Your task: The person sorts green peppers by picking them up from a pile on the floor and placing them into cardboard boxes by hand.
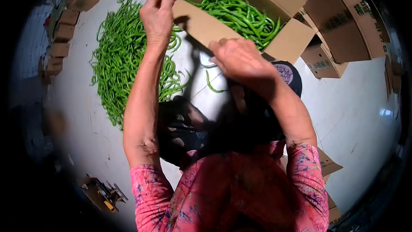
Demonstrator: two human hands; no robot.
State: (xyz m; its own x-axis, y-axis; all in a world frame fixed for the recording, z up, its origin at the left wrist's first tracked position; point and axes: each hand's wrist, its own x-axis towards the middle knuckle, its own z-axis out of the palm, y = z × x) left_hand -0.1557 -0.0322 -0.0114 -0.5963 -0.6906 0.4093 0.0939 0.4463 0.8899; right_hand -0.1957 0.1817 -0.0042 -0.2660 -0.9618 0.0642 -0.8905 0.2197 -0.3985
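An open cardboard box (201, 23) holds a heap of long green chili peppers (240, 15). My left hand (158, 19) is at the box's left corner, fingers bent and pinched together at the cardboard edge. Along the near side, my right hand (242, 58) is curled over the edge of the box wall, its thumb lower down. The fingertips of the right hand are partly hidden. Under the box, part of a pale, shiny flat object (207, 59) shows. One loose chili pepper (210, 82) lies on the floor below the hands.
A large pile of green chili peppers (118, 60) spreads over the pale floor (77, 116) at left. More cardboard boxes (343, 17) stand at right, with others (64, 32) along the left. A dark object with a yellow part (107, 197) lies at lower left.
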